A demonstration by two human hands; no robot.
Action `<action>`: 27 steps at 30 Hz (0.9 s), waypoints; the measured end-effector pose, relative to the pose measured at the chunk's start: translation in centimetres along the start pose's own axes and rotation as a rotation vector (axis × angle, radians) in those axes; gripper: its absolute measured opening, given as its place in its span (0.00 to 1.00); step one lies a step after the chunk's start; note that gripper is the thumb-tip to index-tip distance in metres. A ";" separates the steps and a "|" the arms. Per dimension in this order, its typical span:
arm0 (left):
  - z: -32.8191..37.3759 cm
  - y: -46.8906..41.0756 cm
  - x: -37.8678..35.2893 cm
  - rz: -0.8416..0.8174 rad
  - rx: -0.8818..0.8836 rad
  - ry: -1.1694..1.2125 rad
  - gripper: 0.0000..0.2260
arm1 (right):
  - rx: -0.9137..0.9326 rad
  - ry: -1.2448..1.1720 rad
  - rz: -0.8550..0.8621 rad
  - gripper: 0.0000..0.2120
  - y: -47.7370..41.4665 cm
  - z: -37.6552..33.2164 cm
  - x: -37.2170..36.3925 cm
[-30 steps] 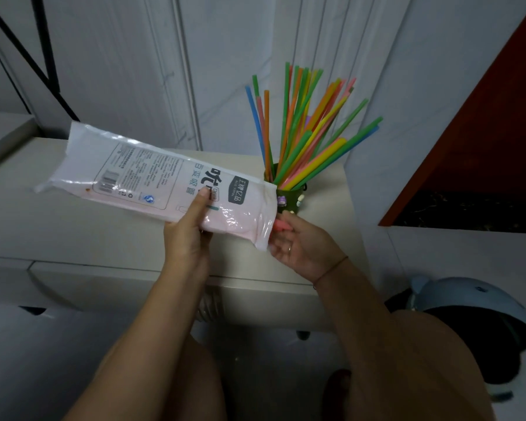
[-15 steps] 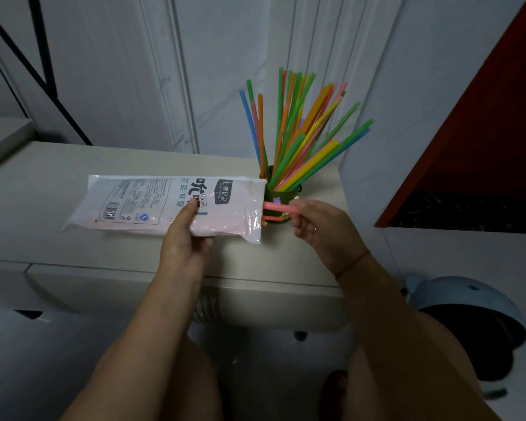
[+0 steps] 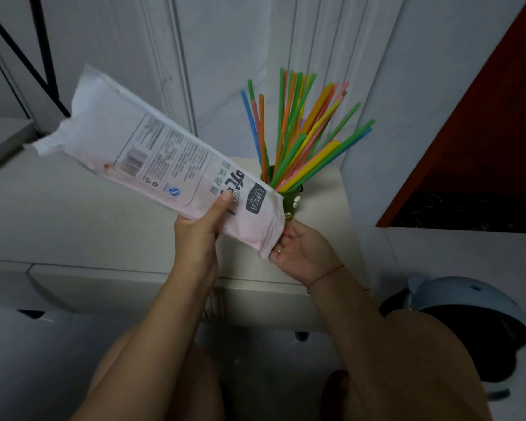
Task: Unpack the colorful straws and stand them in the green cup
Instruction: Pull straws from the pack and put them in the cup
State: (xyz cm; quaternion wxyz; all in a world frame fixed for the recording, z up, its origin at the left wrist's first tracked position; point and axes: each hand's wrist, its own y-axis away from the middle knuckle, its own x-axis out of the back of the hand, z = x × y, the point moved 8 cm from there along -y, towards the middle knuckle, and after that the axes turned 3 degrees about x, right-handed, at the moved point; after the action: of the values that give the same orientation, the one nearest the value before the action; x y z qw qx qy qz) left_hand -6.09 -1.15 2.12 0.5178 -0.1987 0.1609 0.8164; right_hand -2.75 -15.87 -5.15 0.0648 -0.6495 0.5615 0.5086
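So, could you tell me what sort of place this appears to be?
Probably a room in a home: a white cabinet with drawers against panelled white walls, and a light-blue helmet lying low beside it.

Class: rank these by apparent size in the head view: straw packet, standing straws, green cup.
1. Straw packet, though it is also nearest the camera.
2. Standing straws.
3. Green cup, partly hidden behind the packet.

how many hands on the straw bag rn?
2. Left hand grips the straw bag near its lower end; right hand meets that end's opening, fingertips partly hidden.
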 end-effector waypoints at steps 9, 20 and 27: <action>-1.6 -1.1 2.8 0.103 0.151 0.058 0.17 | 0.110 0.076 -0.094 0.14 0.8 -1.4 -2.1; -4.1 -1.4 4.4 0.222 0.369 0.317 0.12 | 0.498 0.724 0.022 0.05 2.3 -4.2 -2.2; -3.8 -1.5 5.0 0.264 0.394 0.375 0.05 | 0.546 0.580 0.029 0.04 3.2 -8.0 -1.1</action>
State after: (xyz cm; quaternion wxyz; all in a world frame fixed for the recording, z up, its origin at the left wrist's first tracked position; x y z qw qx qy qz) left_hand -6.07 1.61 -3.70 0.3968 -0.2192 0.4335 0.7788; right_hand -0.45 -21.56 1.02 0.0670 -0.7171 0.6801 0.1370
